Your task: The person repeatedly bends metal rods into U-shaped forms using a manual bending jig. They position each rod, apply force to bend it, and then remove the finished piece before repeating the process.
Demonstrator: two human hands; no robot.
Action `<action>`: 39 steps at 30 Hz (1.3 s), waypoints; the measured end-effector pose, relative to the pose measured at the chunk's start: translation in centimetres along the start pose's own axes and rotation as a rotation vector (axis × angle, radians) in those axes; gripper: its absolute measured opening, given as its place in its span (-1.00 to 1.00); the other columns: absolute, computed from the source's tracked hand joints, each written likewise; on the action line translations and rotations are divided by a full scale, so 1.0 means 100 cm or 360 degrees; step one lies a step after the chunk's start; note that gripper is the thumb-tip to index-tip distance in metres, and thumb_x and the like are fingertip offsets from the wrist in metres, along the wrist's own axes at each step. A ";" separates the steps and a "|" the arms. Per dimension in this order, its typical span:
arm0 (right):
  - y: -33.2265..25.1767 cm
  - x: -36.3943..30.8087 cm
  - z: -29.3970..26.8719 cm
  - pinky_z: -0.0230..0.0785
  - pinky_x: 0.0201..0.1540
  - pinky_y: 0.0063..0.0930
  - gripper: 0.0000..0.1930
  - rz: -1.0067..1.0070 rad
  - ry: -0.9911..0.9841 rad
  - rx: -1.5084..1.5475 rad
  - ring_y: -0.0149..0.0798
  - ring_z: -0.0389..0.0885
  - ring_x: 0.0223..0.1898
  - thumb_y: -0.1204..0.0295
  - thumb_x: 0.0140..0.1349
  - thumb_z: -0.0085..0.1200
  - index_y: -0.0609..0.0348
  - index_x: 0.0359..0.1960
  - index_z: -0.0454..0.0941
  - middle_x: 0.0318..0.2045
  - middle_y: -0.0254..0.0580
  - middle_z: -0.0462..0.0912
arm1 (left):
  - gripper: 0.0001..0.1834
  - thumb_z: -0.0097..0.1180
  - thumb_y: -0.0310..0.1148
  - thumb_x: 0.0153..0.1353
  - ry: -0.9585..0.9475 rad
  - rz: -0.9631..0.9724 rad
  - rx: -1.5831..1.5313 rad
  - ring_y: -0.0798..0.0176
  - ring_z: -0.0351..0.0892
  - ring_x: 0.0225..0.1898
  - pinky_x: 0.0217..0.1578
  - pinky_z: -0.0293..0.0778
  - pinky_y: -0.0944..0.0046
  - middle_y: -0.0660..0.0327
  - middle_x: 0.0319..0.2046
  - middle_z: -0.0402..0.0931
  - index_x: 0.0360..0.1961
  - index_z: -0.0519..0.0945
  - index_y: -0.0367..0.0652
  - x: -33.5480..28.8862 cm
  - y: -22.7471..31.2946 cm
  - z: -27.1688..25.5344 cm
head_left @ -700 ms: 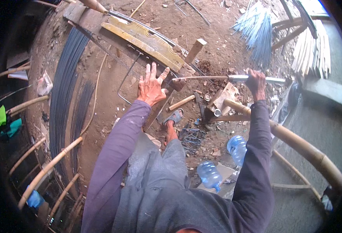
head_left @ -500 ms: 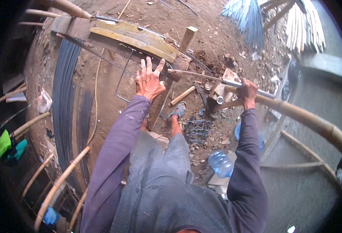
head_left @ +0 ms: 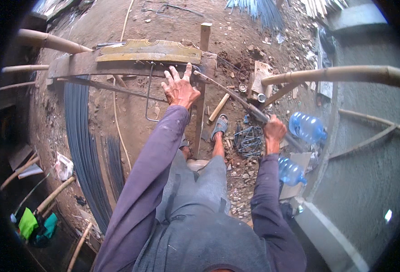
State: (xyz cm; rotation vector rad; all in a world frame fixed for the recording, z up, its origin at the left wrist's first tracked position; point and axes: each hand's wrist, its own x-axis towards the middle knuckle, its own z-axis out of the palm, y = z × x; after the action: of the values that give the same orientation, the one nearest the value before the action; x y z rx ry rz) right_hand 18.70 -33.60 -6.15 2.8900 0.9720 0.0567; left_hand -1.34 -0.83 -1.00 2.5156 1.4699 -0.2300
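My left hand (head_left: 181, 92), fingers spread, lies at the front edge of a wooden bench (head_left: 75, 65). A carved yellow board (head_left: 150, 51) is fixed on top, with several pins along its near edge. A thin bent steel rod (head_left: 148, 93) hangs down from the bench just left of that hand. My right hand (head_left: 274, 131) is closed round the shaft of a long rebar bending lever (head_left: 236, 98). The lever's far tip meets the bench's right end, beside my left fingertips; its tail passes behind my right hand. Whether my left fingers press on a rod cannot be made out.
A wooden-handled hammer (head_left: 218, 108) and a heap of bent steel stirrups (head_left: 248, 140) lie near my feet. A bamboo pole (head_left: 336, 75) crosses at right, above large blue water bottles (head_left: 307, 126). Long steel rods (head_left: 79, 140) lie bundled at left.
My right hand has drawn the lever down and toward me, so it slants more steeply. My left hand stays spread at the bench edge. The whole view has shifted.
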 end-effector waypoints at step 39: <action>-0.017 -0.126 -0.104 0.39 -0.45 -0.04 -0.91 0.0290 0.0221 0.0792 0.17 0.62 -0.50 0.42 0.09 0.18 0.09 -0.47 0.52 -0.58 0.02 0.59 | -0.44 0.38 -0.07 0.06 0.0792 0.0208 -0.0486 -0.05 0.39 0.21 0.15 0.30 -0.08 0.05 0.18 0.48 0.08 0.59 -0.05 -0.015 -0.085 0.021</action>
State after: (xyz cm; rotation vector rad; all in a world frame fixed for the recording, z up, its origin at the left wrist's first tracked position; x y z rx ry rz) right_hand 6.99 -39.05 3.91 3.4690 0.8365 0.0315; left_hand -9.57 1.43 -3.57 2.4975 1.3514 0.6358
